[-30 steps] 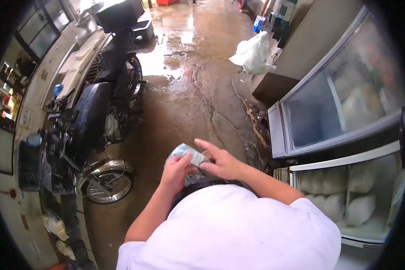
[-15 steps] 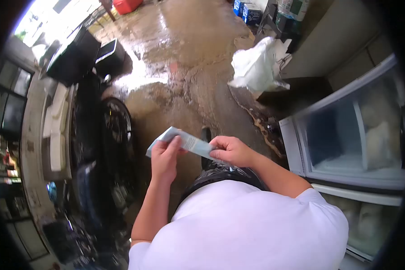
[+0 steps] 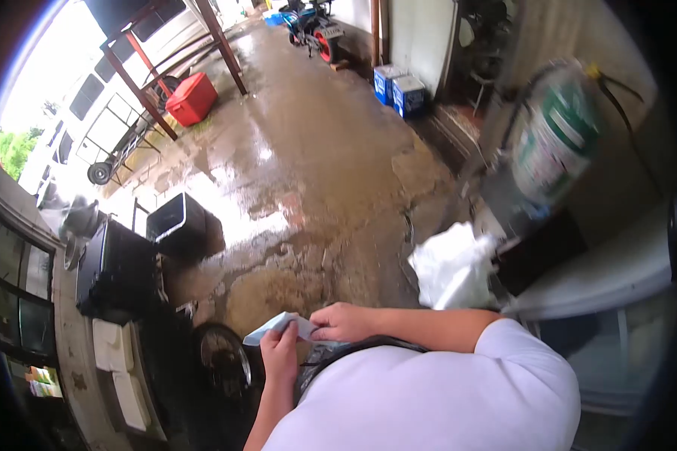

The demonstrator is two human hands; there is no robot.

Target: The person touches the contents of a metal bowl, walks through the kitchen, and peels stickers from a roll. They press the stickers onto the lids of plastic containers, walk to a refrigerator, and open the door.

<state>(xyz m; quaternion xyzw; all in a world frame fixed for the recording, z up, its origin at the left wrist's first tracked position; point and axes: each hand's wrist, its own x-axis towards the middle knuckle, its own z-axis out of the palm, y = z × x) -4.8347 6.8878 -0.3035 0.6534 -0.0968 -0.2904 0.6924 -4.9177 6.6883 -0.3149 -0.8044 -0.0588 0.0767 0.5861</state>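
In front of my waist I hold a thin, light blue packet [image 3: 265, 331] with print on it; its exact kind cannot be made out. My left hand [image 3: 280, 352] pinches it with the thumb on top, near its middle. The fingers of my right hand [image 3: 344, 323] are closed on its right end and partly cover it. The packet's left end sticks out beyond my left hand.
A motorcycle wheel [image 3: 224, 361] and a black box [image 3: 120, 270] are close on the left, a black bin [image 3: 177, 225] beyond. On the right are a white bag [image 3: 455, 267], a green-and-white cylinder [image 3: 553, 143] and a freezer [image 3: 602, 278]. The concrete floor [image 3: 316, 150] is wet.
My view has tilted up, showing more of the yard. In the picture, my hands and the packet sit lower, and my right hand is closer to my left. Both hands still hold the packet.
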